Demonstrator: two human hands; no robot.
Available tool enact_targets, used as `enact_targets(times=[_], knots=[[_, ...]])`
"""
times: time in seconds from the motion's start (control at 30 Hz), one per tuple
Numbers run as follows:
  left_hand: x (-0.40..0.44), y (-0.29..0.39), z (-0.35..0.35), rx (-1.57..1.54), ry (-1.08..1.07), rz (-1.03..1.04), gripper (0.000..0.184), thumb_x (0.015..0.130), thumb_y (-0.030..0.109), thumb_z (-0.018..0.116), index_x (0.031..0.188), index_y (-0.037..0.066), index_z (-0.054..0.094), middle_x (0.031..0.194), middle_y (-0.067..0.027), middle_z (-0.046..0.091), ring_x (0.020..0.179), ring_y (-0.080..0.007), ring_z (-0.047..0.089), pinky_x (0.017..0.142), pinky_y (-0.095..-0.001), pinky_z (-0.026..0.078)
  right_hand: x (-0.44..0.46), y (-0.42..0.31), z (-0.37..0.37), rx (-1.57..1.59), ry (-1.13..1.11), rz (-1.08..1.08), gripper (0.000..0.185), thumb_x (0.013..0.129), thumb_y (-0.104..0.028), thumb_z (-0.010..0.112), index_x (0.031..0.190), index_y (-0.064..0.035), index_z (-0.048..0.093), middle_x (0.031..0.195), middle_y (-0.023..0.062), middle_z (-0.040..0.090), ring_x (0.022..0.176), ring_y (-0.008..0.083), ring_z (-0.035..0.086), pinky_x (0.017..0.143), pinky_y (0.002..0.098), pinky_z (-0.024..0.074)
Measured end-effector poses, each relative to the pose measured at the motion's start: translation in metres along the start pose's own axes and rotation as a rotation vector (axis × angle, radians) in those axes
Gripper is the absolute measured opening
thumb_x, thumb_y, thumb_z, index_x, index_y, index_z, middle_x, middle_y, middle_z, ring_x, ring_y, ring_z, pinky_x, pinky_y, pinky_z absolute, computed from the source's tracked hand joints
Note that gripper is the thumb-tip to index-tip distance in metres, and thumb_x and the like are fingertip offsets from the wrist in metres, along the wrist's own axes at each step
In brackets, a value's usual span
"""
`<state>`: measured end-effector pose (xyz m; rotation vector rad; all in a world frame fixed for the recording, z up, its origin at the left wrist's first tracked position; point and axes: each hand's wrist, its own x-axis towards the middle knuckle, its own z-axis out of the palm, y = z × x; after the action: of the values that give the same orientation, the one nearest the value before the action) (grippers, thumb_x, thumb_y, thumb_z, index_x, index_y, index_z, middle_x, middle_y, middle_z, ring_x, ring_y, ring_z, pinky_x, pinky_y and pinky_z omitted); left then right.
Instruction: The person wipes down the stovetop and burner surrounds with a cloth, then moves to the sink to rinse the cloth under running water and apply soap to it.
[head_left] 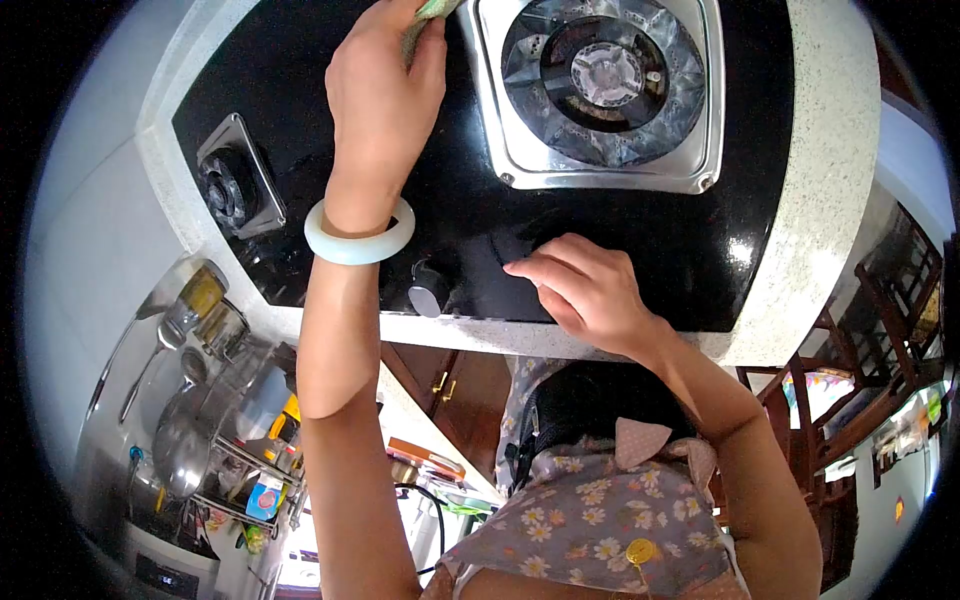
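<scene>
My left hand (385,95), with a pale bangle (360,248) on its wrist, is over the black glass cooktop (300,60), left of the large burner (606,78). Its fingers close on a green cloth or scouring pad (437,9), partly cut off by the top of the view. My right hand (592,290) is low over the cooktop near its front edge, thumb and fingers pinched together. What they pinch, if anything, is too dark to make out. A black control knob (428,290) stands to the left of these fingertips.
A second, smaller burner (230,188) sits at the left. Speckled stone countertop (825,150) borders the cooktop. A rack with ladles and a metal pan (183,450) hangs lower left. Dark wooden chairs (800,400) stand at the right.
</scene>
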<state>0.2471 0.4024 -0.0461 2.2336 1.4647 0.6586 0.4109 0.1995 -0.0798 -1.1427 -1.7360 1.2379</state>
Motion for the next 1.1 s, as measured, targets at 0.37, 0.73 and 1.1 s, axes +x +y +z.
enact_targets(times=[0.37,0.73,1.1], knots=[[-0.028,-0.017,-0.001,0.258,-0.005,0.194,0.029,0.083,-0.003,0.062,0.11,0.002,0.07,0.088,-0.0178,0.063,0.083,-0.0371,0.063,0.074,-0.045,0.051,0.005,-0.005,0.001,-0.065,-0.025,-0.012,0.027,0.075,-0.003,0.07,0.102,-0.0076,0.067,0.089,0.0048,0.063,0.078,0.0222,0.065,0.062,0.0347,0.0553],[-0.064,-0.01,-0.014,0.169,-0.144,0.185,0.047,0.075,-0.008,0.07,0.12,0.005,0.071,0.088,-0.0099,0.063,0.078,-0.0273,0.06,0.073,-0.0391,0.052,0.006,-0.005,-0.001,-0.004,-0.024,0.016,0.021,0.078,-0.002,0.068,0.099,-0.0066,0.068,0.088,0.0066,0.064,0.077,0.0244,0.066,0.063,0.0362,0.0551],[-0.106,0.013,-0.032,0.082,-0.331,0.137,0.052,0.074,-0.014,0.064,0.123,0.002,0.068,0.09,-0.0124,0.06,0.077,-0.0299,0.056,0.073,-0.0392,0.05,0.0,-0.012,-0.006,0.161,0.018,0.056,0.025,0.081,0.008,0.064,0.103,-0.003,0.07,0.084,0.0098,0.065,0.071,0.0214,0.062,0.064,0.0324,0.0502]])
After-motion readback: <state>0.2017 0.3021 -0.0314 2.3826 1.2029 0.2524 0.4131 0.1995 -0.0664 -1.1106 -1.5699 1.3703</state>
